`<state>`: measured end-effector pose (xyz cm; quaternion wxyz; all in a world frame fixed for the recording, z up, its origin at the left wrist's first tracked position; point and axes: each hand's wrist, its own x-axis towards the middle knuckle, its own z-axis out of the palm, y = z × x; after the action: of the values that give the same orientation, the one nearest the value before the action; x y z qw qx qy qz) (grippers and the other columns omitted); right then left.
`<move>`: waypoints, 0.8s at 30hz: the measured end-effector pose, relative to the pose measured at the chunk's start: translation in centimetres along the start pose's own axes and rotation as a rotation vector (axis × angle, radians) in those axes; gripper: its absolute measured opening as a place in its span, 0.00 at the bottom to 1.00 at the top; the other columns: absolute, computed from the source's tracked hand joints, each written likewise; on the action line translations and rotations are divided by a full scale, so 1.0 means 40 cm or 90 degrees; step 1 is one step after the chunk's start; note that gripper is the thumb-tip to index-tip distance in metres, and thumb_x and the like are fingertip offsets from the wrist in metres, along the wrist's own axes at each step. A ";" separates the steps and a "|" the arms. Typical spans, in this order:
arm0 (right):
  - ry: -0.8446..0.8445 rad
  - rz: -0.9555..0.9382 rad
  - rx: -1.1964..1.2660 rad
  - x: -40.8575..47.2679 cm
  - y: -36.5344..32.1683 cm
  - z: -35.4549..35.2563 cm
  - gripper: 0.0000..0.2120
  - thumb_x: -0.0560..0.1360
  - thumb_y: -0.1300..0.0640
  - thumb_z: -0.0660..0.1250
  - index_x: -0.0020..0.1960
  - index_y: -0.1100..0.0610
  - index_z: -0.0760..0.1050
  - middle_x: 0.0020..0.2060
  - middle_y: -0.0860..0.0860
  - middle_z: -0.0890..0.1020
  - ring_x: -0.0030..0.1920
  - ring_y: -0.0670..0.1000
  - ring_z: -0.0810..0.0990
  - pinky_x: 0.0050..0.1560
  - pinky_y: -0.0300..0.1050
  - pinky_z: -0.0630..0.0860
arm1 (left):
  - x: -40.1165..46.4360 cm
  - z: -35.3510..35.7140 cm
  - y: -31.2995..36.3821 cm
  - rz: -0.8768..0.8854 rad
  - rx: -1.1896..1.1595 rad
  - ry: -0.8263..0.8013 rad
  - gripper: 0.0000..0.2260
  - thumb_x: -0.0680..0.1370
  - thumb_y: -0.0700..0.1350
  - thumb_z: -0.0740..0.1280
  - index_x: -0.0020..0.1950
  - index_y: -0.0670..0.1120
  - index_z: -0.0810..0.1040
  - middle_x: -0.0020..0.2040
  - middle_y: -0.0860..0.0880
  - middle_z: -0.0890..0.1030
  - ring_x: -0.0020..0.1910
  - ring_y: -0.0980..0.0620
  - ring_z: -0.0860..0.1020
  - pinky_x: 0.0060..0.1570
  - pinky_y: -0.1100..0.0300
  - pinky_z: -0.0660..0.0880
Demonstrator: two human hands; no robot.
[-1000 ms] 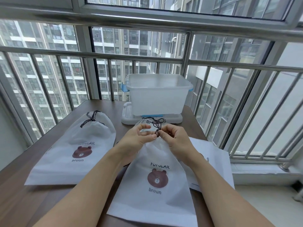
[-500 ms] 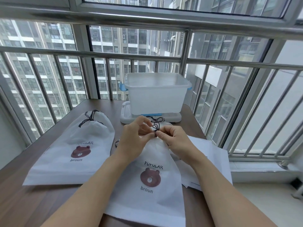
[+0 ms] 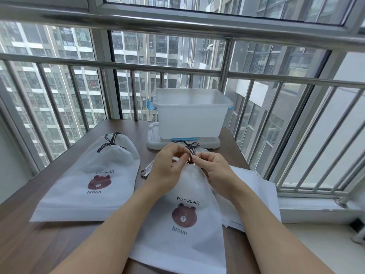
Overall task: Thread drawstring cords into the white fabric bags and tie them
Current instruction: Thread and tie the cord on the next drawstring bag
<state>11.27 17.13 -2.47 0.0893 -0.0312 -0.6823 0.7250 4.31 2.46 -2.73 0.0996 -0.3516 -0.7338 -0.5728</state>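
Dark cord [image 3: 191, 153] at the gathered mouth of the middle white bag [image 3: 183, 218] on the desk [image 3: 29, 250] now sits pinched tighter between both hands' fingers [image 3: 195, 159], left hand [image 3: 167, 171] raised since a moment ago, so the knot looks nearly cinched.

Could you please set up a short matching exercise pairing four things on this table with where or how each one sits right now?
Things:
1. bag on the left
2. middle bag
3. plastic bin
4. flat stack of bags

States:
A. stands on a white lid by the railing
B. lies under the right forearm, unthreaded
C. cinched and tied, nobody touching it
D. its dark cord is pinched by both the left hand and the right hand

Pairs: 1-C, 2-D, 3-A, 4-B
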 end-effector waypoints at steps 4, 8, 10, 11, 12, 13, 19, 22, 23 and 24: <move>0.051 -0.031 -0.041 0.000 -0.003 -0.004 0.10 0.81 0.62 0.67 0.42 0.60 0.81 0.32 0.49 0.81 0.30 0.44 0.75 0.34 0.34 0.71 | 0.015 0.003 0.002 -0.327 -0.316 0.080 0.06 0.84 0.42 0.61 0.49 0.43 0.76 0.42 0.48 0.78 0.38 0.55 0.78 0.43 0.64 0.75; 0.058 -0.036 -0.116 0.004 0.000 -0.006 0.09 0.80 0.59 0.69 0.42 0.59 0.82 0.31 0.50 0.77 0.31 0.47 0.69 0.33 0.37 0.65 | 0.015 -0.023 -0.001 -0.270 -0.266 0.199 0.05 0.80 0.48 0.69 0.49 0.48 0.75 0.46 0.49 0.80 0.43 0.52 0.79 0.43 0.59 0.76; 0.049 -0.046 -0.126 0.003 0.001 -0.002 0.09 0.79 0.59 0.70 0.42 0.60 0.82 0.34 0.53 0.77 0.34 0.48 0.69 0.35 0.39 0.66 | 0.000 -0.031 0.012 -0.044 -0.051 0.196 0.11 0.73 0.51 0.75 0.50 0.50 0.77 0.46 0.52 0.80 0.45 0.54 0.79 0.46 0.62 0.75; 0.044 -0.051 -0.128 0.000 0.000 0.000 0.09 0.79 0.59 0.70 0.42 0.61 0.82 0.34 0.54 0.76 0.34 0.49 0.69 0.36 0.41 0.66 | -0.006 -0.029 0.018 0.075 0.040 0.166 0.13 0.71 0.51 0.77 0.50 0.49 0.78 0.45 0.52 0.80 0.45 0.54 0.79 0.46 0.64 0.74; 0.040 -0.056 -0.128 0.000 0.001 0.001 0.09 0.79 0.58 0.71 0.42 0.61 0.81 0.35 0.56 0.77 0.36 0.51 0.70 0.38 0.44 0.67 | -0.010 -0.025 0.023 0.158 0.103 0.121 0.14 0.69 0.50 0.78 0.50 0.48 0.80 0.46 0.52 0.79 0.45 0.54 0.79 0.47 0.65 0.74; 0.037 -0.058 -0.126 0.000 -0.001 0.000 0.09 0.78 0.58 0.71 0.41 0.61 0.82 0.36 0.57 0.78 0.38 0.52 0.71 0.42 0.47 0.68 | -0.011 -0.019 0.023 0.201 0.139 0.071 0.14 0.69 0.48 0.79 0.51 0.47 0.82 0.47 0.53 0.79 0.46 0.55 0.79 0.48 0.64 0.75; -0.025 -0.075 -0.140 -0.005 -0.009 -0.005 0.10 0.80 0.61 0.69 0.44 0.52 0.85 0.40 0.59 0.81 0.43 0.51 0.75 0.46 0.41 0.70 | -0.011 -0.028 0.004 0.179 0.150 -0.044 0.11 0.71 0.42 0.75 0.53 0.51 0.85 0.44 0.57 0.82 0.44 0.56 0.79 0.43 0.61 0.77; -0.025 -0.083 -0.172 -0.004 -0.009 -0.012 0.08 0.81 0.63 0.67 0.45 0.63 0.82 0.36 0.57 0.77 0.35 0.45 0.72 0.38 0.35 0.68 | -0.010 -0.028 0.009 0.160 0.134 -0.038 0.11 0.71 0.38 0.75 0.52 0.49 0.86 0.42 0.55 0.84 0.41 0.57 0.81 0.44 0.58 0.79; -0.023 -0.085 -0.188 -0.003 -0.007 -0.015 0.08 0.81 0.63 0.67 0.45 0.67 0.79 0.35 0.56 0.74 0.34 0.46 0.69 0.36 0.36 0.66 | -0.010 -0.027 0.010 0.151 0.130 -0.032 0.11 0.71 0.38 0.75 0.51 0.49 0.87 0.41 0.55 0.85 0.41 0.58 0.82 0.45 0.58 0.79; -0.023 -0.087 -0.204 -0.001 -0.004 -0.019 0.09 0.81 0.63 0.67 0.45 0.69 0.77 0.35 0.55 0.72 0.33 0.48 0.66 0.34 0.37 0.64 | -0.010 -0.026 0.010 0.143 0.126 -0.028 0.10 0.71 0.38 0.75 0.50 0.49 0.87 0.41 0.55 0.86 0.41 0.59 0.83 0.45 0.59 0.80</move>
<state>11.45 17.86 -2.37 0.1199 0.0141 -0.7911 0.5997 4.58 1.41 -2.31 0.1812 -0.4320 -0.7449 -0.4751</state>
